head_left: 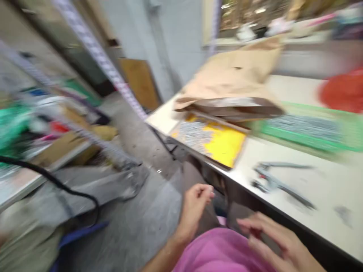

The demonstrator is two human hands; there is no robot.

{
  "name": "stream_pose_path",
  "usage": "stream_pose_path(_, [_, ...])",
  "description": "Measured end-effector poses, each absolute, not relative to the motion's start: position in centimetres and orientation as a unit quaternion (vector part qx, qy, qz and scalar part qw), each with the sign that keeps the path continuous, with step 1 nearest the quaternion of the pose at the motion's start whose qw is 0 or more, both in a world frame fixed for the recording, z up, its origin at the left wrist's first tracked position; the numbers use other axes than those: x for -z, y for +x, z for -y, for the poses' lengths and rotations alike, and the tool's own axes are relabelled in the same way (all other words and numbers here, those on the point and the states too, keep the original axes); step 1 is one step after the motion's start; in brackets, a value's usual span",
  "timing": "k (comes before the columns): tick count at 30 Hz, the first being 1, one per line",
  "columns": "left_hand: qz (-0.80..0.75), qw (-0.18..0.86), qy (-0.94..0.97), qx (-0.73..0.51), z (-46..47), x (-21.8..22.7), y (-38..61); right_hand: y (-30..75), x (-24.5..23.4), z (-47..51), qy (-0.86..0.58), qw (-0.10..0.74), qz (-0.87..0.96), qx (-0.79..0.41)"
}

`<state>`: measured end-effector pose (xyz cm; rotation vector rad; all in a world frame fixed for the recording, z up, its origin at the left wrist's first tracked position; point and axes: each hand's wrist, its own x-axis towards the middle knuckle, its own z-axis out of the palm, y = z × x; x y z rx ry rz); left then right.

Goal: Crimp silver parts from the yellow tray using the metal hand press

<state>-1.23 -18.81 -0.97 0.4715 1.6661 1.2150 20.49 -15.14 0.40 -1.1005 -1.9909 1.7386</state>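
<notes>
My left hand [195,206] is over my lap, just off the table's front edge. Its fingers curl in against the thumb, and whatever may be between the tips is too small to make out. To the right, my right hand [272,236] hovers by the same edge with thumb and fingers apart, nothing seen between them; it is blurred. A plier-like hand tool [272,181] with spread handles and a red spot lies on the table [320,189] beyond it. Farther back sits a shallow tray [227,145] with a yellow bottom and many small grey pieces on its left part.
A brown paper bag [235,75] lies behind the tray, overlapping its back edge. To its right stands a green basket [300,141] of thin grey pieces, near a red round object [344,90]. At left are a cluttered shelf, a black cable [53,181] and another person's clothed leg [31,241].
</notes>
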Motion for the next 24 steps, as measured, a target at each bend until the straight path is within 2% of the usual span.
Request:
stream_pose_path(4, [-0.660,0.491,0.374,-0.428,11.9,-2.8,0.4,26.7,-3.7,11.1,-0.483,0.281,0.761,-0.330])
stream_pose_path(6, [-0.635,0.501,0.429,-0.403,8.8,-4.0,3.0,29.6,-3.6,9.7,-0.511,0.297,0.766,-0.252])
stream_pose_path(9, [-0.614,0.512,0.469,-0.377,5.7,-4.9,6.8,32.5,-2.2,8.8,-0.524,0.301,0.772,-0.197])
stream_pose_path(12, [-0.611,0.514,0.486,-0.355,3.8,-4.7,8.8,33.6,-0.5,8.3,-0.520,0.274,0.790,-0.177])
stream_pose_path(18, [-0.651,0.503,0.495,-0.280,2.2,-2.3,9.2,33.9,1.8,6.1,-0.504,0.159,0.839,-0.133])
stream_pose_path(24, [-0.672,0.532,0.461,-0.231,1.2,-0.6,9.5,33.9,2.6,4.3,-0.493,0.121,0.854,-0.115])
